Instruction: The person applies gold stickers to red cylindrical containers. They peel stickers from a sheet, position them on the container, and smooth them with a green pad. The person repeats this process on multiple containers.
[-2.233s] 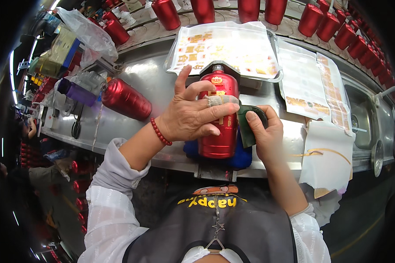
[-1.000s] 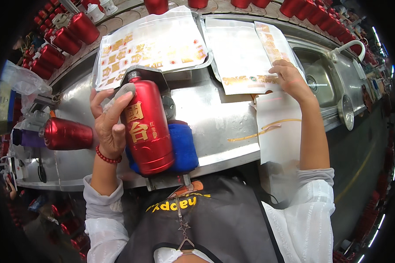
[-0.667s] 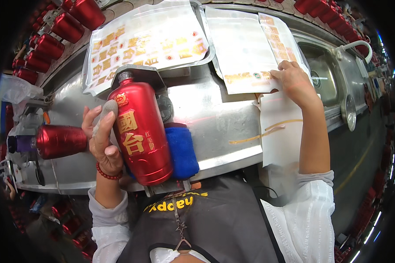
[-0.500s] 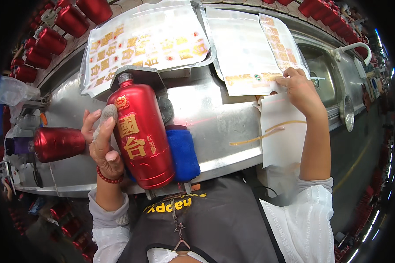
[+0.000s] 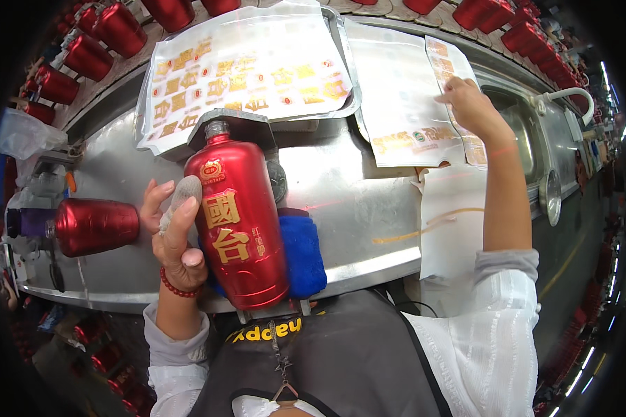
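A glossy red bottle (image 5: 238,222) with gold characters and a gold emblem lies on a metal holder, its bare neck pointing away from me. At its left side is my left hand (image 5: 177,226), fingers apart and one wearing a grey finger cover; the covered finger is at the bottle's edge, and I cannot tell whether it presses on it. My right hand (image 5: 471,108) is over a narrow strip of gold decals (image 5: 442,66), its fingers curled together; anything between them is too small to make out. That strip lies on a white decal sheet (image 5: 396,83).
Another decal sheet (image 5: 250,62) covers a tray at the back. Beside the bottle is a blue cloth (image 5: 302,254). A second red bottle (image 5: 97,227) lies at the left. White paper (image 5: 452,215), a sink (image 5: 528,139) and a ladle (image 5: 549,198) are at the right.
My right hand has moved up and away from the lower part of the decal sheet to the strip, with its fingers more curled. My left hand stays beside the bottle. The view has shifted slightly.
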### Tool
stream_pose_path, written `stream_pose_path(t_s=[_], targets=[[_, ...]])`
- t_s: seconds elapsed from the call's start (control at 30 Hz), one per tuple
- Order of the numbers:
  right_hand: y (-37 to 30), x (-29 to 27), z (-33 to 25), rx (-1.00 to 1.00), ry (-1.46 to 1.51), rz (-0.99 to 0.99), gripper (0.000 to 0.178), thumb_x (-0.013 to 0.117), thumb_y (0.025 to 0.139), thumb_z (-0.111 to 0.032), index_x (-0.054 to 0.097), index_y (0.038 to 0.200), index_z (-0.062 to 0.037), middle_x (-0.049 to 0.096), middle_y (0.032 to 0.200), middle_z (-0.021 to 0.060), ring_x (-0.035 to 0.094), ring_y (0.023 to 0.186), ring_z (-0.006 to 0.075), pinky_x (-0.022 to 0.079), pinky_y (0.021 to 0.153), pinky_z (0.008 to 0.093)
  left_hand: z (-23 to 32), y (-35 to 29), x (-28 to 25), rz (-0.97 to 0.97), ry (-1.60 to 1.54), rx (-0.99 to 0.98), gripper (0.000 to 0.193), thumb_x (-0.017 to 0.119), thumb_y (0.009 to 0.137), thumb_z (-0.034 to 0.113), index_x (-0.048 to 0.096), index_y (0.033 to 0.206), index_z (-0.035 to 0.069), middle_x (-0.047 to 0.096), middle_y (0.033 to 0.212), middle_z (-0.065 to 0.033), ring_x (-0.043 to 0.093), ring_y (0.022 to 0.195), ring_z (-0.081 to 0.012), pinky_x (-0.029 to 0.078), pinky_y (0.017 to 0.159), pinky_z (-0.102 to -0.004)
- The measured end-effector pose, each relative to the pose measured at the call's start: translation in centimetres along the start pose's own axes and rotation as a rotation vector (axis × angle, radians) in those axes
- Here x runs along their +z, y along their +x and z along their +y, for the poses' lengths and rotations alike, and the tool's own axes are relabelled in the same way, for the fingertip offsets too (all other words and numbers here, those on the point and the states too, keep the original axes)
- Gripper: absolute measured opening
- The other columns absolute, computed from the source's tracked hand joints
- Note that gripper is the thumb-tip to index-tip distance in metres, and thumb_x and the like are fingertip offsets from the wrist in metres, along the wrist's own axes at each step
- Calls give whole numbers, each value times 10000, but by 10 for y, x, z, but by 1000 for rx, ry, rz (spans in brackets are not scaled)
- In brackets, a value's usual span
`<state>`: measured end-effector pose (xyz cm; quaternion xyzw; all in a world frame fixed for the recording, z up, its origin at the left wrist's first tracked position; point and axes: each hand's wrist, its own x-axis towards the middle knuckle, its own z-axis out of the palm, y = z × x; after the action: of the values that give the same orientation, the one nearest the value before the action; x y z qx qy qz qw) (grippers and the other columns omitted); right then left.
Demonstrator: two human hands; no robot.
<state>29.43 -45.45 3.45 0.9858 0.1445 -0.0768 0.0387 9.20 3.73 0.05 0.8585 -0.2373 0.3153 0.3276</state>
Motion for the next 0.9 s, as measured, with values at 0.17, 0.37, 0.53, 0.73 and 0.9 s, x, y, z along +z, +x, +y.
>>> stream_pose_path(t_s=[0.17, 0.37, 0.53, 0.73, 0.9], targets=[[-48, 13, -12, 173, 75, -165, 334, 525, 983, -67, 698, 1263, -123, 612, 1237, 134, 600, 1152, 342, 498, 987, 411, -3, -8, 4, 50, -43, -14, 657, 303, 1065, 593, 607, 1320, 71, 601, 1289, -223, 493, 1279, -374, 301, 1143, -611], [-19, 15, -25, -4, -95, -35, 443, 524, 965, -55, 667, 1340, -243, 610, 1249, 74, 550, 1243, 295, 500, 1006, 408, -4, -8, 4, 38, -44, -19, 651, 319, 1061, 596, 604, 1333, 78, 600, 1289, -227, 491, 1275, -365, 300, 1145, -587], [65, 39, -7, -38, -144, 172, 460, 470, 987, -76, 645, 1360, -281, 587, 1306, 61, 520, 1286, 282, 497, 999, 490, -5, -8, 4, 22, -57, -24, 630, 338, 1056, 597, 589, 1360, 107, 546, 1353, -239, 474, 1286, -364, 298, 1139, -582], [140, 28, 21, 196, -109, 223, 410, 616, 956, -260, 636, 1362, -210, 548, 1362, 82, 494, 1315, 313, 492, 1005, 518, -3, -10, 3, 6, -75, -36, 578, 358, 1055, 588, 575, 1362, 149, 507, 1372, -269, 480, 1270, -379, 311, 1128, -581], [167, 25, 35, 229, -20, 202, 556, 807, 765, -455, 683, 1191, -120, 500, 1387, 92, 436, 1350, 318, 477, 1025, 500, -2, -16, 7, 39, -159, -78, 560, 362, 1054, 587, 580, 1357, 170, 500, 1373, -282, 484, 1264, -371, 324, 1119, -568]])
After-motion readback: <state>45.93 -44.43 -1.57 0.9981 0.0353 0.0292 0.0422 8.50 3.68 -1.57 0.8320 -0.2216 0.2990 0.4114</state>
